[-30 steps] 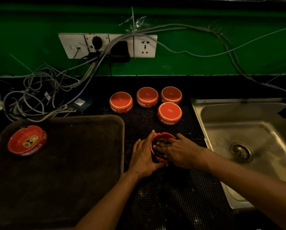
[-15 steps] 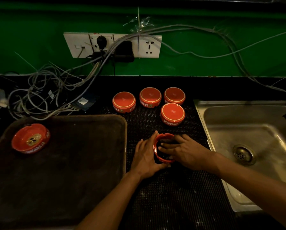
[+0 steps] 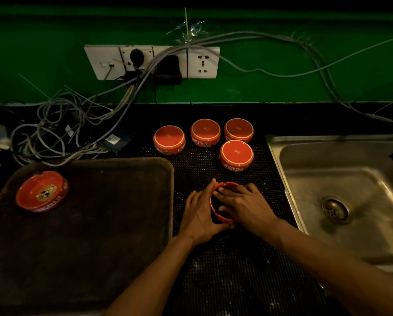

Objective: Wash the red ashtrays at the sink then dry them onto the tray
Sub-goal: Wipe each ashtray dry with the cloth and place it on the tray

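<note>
Left hand [image 3: 199, 215] cupped against the left wall of the round red glazed ashtray [image 3: 222, 216], thumb curled under its near side; right hand [image 3: 245, 207] laid over the top, fingers dipping inside the bowl. Held on edge or tilted, just left of the stainless steel sink [image 3: 341, 179], on the black dotted rubber mat [image 3: 225, 281]. Unclear whether a cloth sits inside.

Risks, as judged: slipping from wet fingers and chipping on the sink rim, given the glazed surface; knocking the nearest of four upside-down red ashtrays [image 3: 236, 155] farther back from the sink; dripping toward the tangle of grey cables [image 3: 61, 128] and the white wall socket strip [image 3: 154, 62], well left of the sink and behind it.

Legible: "SINGARAJA" in white on that nearest inverted one, upside down; partly on its neighbours; again on the upright red ashtray [image 3: 41, 191] with a gold emblem on the dark rectangular tray [image 3: 113, 224], far left of the sink.
</note>
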